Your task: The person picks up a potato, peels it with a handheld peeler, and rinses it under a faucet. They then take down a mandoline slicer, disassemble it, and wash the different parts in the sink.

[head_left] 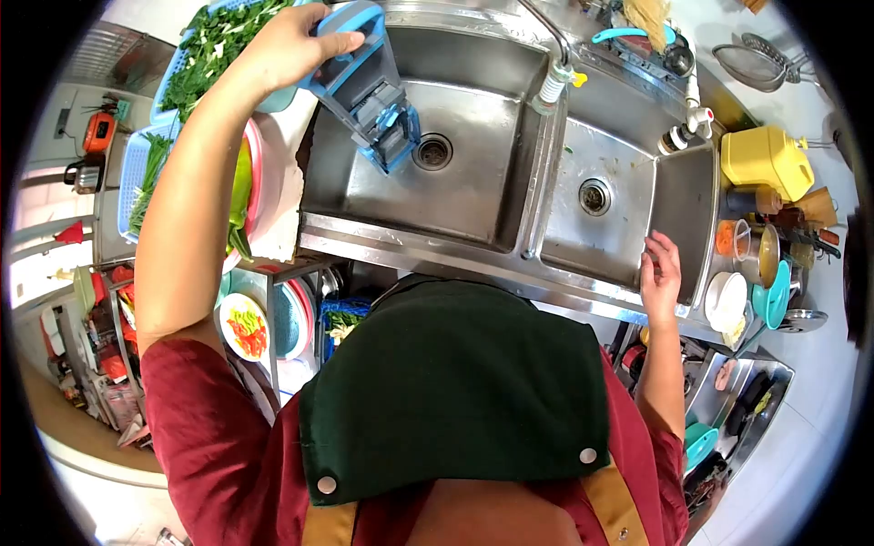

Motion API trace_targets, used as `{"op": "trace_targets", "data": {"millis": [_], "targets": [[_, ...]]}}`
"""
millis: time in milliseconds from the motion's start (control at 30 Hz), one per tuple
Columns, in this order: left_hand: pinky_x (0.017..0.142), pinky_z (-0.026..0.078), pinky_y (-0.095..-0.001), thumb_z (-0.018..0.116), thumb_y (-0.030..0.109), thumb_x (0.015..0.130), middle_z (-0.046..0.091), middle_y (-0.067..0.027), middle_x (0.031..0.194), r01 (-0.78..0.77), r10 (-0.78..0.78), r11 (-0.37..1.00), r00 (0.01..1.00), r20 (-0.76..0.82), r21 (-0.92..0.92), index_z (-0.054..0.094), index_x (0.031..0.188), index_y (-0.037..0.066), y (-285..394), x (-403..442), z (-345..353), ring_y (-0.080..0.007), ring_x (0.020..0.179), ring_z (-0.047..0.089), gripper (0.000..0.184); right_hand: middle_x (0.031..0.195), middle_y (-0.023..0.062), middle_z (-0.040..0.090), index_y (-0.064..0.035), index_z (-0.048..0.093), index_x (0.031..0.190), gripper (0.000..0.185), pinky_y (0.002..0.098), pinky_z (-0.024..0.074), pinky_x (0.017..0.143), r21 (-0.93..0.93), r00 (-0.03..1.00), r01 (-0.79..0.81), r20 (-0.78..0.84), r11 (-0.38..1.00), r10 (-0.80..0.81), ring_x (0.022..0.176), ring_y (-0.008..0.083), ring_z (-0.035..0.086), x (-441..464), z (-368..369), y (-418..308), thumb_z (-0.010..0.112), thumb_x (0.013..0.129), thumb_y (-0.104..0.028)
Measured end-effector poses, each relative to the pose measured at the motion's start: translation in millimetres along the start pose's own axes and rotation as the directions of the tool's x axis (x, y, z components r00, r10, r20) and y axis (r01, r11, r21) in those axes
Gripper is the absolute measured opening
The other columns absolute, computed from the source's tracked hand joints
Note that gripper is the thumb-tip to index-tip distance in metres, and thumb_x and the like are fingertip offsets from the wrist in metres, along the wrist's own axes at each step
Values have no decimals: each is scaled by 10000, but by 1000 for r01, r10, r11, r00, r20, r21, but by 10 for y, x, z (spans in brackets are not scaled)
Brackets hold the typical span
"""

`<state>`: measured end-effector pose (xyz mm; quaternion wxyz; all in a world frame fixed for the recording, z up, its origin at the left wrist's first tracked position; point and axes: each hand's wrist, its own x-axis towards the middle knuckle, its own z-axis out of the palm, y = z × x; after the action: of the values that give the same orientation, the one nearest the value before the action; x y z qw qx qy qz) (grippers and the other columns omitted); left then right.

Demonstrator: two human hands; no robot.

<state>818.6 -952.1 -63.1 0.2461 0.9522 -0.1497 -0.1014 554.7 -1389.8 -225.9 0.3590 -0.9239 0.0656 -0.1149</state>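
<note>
My left hand (296, 45) grips the top end of a blue-and-clear plastic tool (369, 100) that looks like a mandoline slicer. It hangs tilted over the left side of the large sink basin (455, 196), its lower end near the drain (432, 152). My right hand (662, 278) is at the front right of the smaller basin (592, 241), fingers loosely bent and apart, holding nothing. Whether it touches the steel rim I cannot tell.
A tap (557, 68) stands between the basins. At left are baskets of chopped greens (223, 50) and a pink-rimmed bowl (264, 182) with green peppers. A yellow jug (767, 164), white bowls (726, 300) and a turquoise ladle (772, 296) stand at right.
</note>
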Motion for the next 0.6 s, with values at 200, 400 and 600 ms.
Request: {"op": "trace_targets", "data": {"millis": [200, 400, 600], "targets": [[595, 396, -251, 638, 313, 735, 540, -55, 703, -83, 84, 995, 996, -22, 59, 538, 882, -19, 317, -70, 197, -120, 639, 485, 377, 1063, 86, 512, -20, 575, 958, 208, 222, 469, 603, 64, 999, -16, 30, 998, 14, 761, 147, 555, -48, 102, 101, 517, 762, 21], [629, 400, -255, 649, 299, 728, 538, -74, 752, -22, 23, 999, 1000, -20, 44, 507, 962, -25, 400, -92, 255, -127, 685, 486, 424, 969, 94, 546, -17, 570, 951, 195, 232, 464, 608, 102, 994, -57, 96, 993, 47, 730, 158, 556, -10, 181, 129, 521, 764, 7], [658, 411, -269, 651, 250, 729, 560, -99, 768, 13, -20, 995, 998, 67, 99, 515, 960, -38, 519, -111, 168, -155, 700, 512, 394, 885, 85, 558, -22, 564, 953, 185, 225, 453, 600, 133, 988, -36, 154, 990, 15, 703, 150, 551, 49, 255, 106, 514, 775, -9]]}}
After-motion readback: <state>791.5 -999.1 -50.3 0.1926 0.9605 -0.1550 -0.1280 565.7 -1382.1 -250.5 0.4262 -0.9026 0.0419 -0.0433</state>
